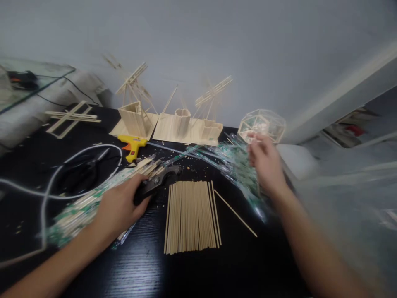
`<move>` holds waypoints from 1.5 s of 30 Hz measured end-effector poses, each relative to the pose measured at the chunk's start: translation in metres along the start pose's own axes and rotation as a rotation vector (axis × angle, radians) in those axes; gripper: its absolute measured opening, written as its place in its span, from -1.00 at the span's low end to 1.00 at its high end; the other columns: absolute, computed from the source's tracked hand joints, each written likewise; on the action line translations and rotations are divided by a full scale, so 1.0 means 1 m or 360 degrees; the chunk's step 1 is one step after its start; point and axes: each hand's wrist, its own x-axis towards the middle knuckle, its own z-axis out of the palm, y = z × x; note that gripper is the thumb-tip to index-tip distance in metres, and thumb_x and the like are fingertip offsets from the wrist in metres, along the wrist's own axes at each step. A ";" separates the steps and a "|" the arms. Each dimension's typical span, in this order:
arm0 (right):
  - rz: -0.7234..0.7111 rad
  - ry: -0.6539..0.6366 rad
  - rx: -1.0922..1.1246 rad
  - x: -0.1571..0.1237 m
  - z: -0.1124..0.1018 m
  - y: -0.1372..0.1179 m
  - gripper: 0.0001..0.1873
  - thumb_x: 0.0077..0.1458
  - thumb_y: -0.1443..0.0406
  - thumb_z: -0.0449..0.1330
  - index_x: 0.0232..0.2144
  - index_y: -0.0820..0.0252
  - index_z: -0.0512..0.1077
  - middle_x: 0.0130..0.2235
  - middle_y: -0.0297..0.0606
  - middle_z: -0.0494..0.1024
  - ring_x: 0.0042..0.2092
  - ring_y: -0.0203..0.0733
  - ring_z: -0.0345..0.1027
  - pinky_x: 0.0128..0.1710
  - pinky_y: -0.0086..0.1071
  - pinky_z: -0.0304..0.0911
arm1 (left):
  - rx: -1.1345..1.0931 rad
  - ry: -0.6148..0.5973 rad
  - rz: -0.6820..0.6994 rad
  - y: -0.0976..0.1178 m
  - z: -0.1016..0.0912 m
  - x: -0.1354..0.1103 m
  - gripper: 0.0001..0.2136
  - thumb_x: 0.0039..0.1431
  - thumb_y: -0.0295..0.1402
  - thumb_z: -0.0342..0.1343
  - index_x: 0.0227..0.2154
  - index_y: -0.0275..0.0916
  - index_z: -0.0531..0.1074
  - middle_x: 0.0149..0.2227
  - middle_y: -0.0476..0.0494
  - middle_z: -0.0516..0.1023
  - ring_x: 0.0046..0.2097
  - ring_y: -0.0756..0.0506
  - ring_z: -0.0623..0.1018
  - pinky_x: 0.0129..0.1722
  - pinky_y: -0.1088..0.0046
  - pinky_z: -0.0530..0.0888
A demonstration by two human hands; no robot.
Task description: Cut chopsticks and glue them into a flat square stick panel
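My left hand (119, 207) is closed around the dark handle of a cutting tool (156, 182) that lies on the black table (192, 273), just left of a row of wooden sticks (190, 215). My right hand (265, 163) hovers blurred over a heap of green-printed plastic wrappers (238, 167) at the right. Its fingers are curled, and I cannot make out whether they hold anything. One loose stick (235, 213) lies slanted to the right of the row.
A yellow glue gun (132, 145) with a white cable (49, 186), black scissors (82, 167) and wrapped stick packs (77, 211) lie at left. Stick models (173, 120) and a wire polyhedron (263, 123) stand at the back by the wall.
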 end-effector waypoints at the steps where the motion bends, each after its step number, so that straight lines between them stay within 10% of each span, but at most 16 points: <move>1: 0.0115 -0.0181 0.0212 -0.020 0.015 -0.010 -0.63 0.32 0.08 0.14 0.08 0.08 0.39 -0.39 -0.38 0.38 -0.53 -0.32 0.05 -0.56 -0.42 -0.04 | 0.0008 0.0013 -0.0010 0.001 -0.001 0.000 -0.67 0.19 -0.13 -0.07 -0.14 -0.19 0.43 -0.31 -0.21 0.65 -0.27 -0.30 0.67 -0.31 0.24 0.49; 5: 0.0442 -0.0907 0.0738 -0.086 0.073 -0.048 -0.71 0.37 0.13 0.12 0.03 0.14 0.36 -0.45 -0.40 0.42 -0.56 -0.37 0.02 -0.59 -0.43 -0.06 | 0.0050 0.0113 -0.0065 0.001 -0.002 -0.002 -0.66 0.22 -0.15 -0.03 -0.07 -0.20 0.44 -0.22 -0.24 0.66 -0.22 -0.31 0.67 -0.31 0.24 0.49; 8: 0.0487 -0.1090 0.0948 -0.107 0.101 -0.064 -0.75 0.40 0.14 0.09 -0.03 0.17 0.34 -0.43 -0.39 0.45 -0.58 -0.41 -0.05 -0.60 -0.42 -0.12 | 0.0010 0.0210 -0.0069 -0.001 -0.003 -0.003 -0.63 0.24 -0.15 -0.01 -0.01 -0.23 0.43 -0.17 -0.25 0.65 -0.17 -0.31 0.67 -0.26 0.23 0.51; 18: 0.0364 -0.1110 0.0992 -0.114 0.115 -0.088 -0.69 0.37 0.09 0.14 -0.32 0.19 0.42 -0.39 -0.34 0.45 -0.56 -0.44 0.09 -0.61 -0.44 -0.07 | 0.0022 0.0147 0.0078 0.003 -0.010 -0.004 -0.74 0.26 -0.29 0.03 -0.03 -0.24 0.39 -0.11 -0.29 0.61 -0.13 -0.27 0.61 -0.20 0.26 0.45; 45: 0.0172 -0.0982 0.0579 -0.118 0.110 -0.079 -0.66 0.42 0.16 0.09 -0.29 0.18 0.56 -0.59 -0.40 0.43 -0.60 -0.35 0.25 -0.57 -0.41 0.12 | 0.0400 -0.0163 -0.0013 0.018 -0.019 -0.004 -0.82 0.34 -0.25 0.08 -0.10 -0.23 0.34 -0.14 -0.26 0.60 -0.13 -0.30 0.64 -0.30 0.28 0.40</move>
